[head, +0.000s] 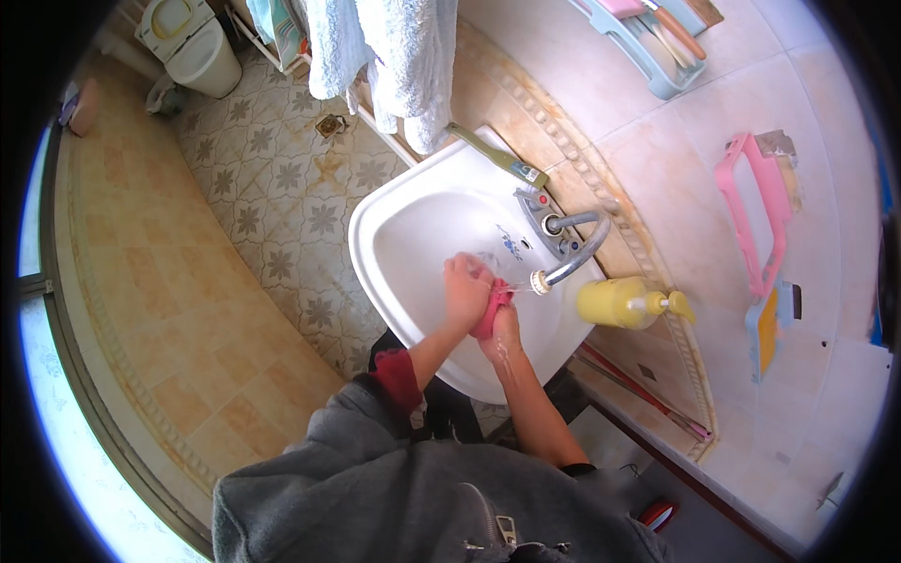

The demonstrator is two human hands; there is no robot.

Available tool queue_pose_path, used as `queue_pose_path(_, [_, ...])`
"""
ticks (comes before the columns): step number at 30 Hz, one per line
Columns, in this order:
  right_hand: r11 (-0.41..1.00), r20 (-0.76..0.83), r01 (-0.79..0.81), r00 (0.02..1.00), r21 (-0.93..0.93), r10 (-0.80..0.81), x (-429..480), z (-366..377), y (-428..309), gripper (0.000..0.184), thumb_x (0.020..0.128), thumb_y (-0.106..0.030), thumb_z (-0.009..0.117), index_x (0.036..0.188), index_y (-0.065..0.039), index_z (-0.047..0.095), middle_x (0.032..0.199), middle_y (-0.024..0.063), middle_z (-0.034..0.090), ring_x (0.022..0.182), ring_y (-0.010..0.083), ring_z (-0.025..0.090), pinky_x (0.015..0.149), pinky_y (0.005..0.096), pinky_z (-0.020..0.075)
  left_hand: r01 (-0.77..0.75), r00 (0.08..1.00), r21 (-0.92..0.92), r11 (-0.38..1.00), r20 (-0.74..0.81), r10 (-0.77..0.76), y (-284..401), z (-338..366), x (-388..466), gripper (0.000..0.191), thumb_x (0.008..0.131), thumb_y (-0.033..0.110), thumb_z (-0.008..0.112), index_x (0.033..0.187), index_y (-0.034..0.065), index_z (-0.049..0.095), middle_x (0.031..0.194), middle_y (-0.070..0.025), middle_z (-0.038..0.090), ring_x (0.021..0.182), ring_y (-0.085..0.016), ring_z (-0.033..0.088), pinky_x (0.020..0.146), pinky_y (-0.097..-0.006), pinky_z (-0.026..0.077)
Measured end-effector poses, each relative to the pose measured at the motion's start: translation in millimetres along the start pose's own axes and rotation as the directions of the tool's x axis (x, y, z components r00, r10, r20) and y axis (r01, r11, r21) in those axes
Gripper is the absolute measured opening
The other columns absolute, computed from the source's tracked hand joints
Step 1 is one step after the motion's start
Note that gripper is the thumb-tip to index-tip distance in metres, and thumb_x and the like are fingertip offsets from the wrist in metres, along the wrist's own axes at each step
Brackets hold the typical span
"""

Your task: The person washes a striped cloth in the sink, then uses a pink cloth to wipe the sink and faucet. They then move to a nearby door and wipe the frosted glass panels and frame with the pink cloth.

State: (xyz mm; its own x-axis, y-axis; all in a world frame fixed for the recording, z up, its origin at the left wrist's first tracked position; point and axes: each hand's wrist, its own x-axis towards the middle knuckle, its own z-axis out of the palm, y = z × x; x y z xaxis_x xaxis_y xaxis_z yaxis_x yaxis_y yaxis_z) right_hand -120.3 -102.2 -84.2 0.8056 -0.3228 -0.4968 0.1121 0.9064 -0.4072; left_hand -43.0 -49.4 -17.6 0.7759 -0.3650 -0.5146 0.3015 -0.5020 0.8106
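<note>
Both hands are over a white ceramic washbasin (401, 246), gripping a wet pink cloth (486, 322). My left hand (466, 292) wraps the cloth's upper part, its fingers curled. Below and beside it, my right hand (503, 331) holds the other side, with water or suds on the wrist. A thin stream runs from the curved chrome faucet (581, 257) onto the cloth. How much of the cloth lies inside the fingers is hidden. Blue floral decoration (508, 241) marks the basin wall near the overflow hole.
A yellow pump bottle (614, 302) stands on the basin's right rim. An olive-green handled item (500, 156) lies along the back rim. Light blue towels (405, 63) hang beyond the basin. Pink wall rack (753, 211) and a blue-grey holder (658, 63) are on the tiled wall.
</note>
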Motion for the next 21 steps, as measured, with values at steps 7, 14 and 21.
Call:
queue_pose_path(7, [0.988,-0.112,0.085,0.989,-0.132,-0.100,4,9,-20,0.035,0.105,-0.035,0.038,0.119,-0.010,0.059,0.111,0.0050,0.063,0.100,0.0165,0.060,0.090,0.0312,0.0487,-0.471,0.882,0.141,0.871,0.109,0.459,19,4,-54,0.048,0.090,0.017,0.056,0.135,0.0024,0.050,0.135,-0.0252,0.050,0.129,-0.043,0.044,0.114,-0.0460,0.029])
queue_pose_path(14, [0.962,-0.237,-0.050,0.971,-0.269,-0.016,3,8,-16,0.029,0.103,-0.029,0.046,0.112,-0.008,0.062,0.105,0.0028,0.064,0.096,0.0143,0.060,0.084,0.0288,0.0502,-0.173,0.983,-0.168,0.970,0.026,0.180,-7,9,-7,0.036,0.093,0.022,0.057,0.122,0.0000,0.056,0.118,-0.0253,0.061,0.118,-0.042,0.054,0.102,-0.0449,0.041])
queue_pose_path(21, [0.506,0.003,0.113,0.977,-0.855,-0.213,11,-20,-26,0.031,0.104,-0.028,0.043,0.121,-0.008,0.058,0.109,0.0055,0.064,0.093,0.0168,0.062,0.083,0.0317,0.0522,-0.577,0.813,0.135,0.805,0.006,0.582,-44,35,-32,0.039,0.098,0.020,0.050,0.132,0.0013,0.053,0.124,-0.0237,0.058,0.116,-0.037,0.057,0.103,-0.0446,0.042])
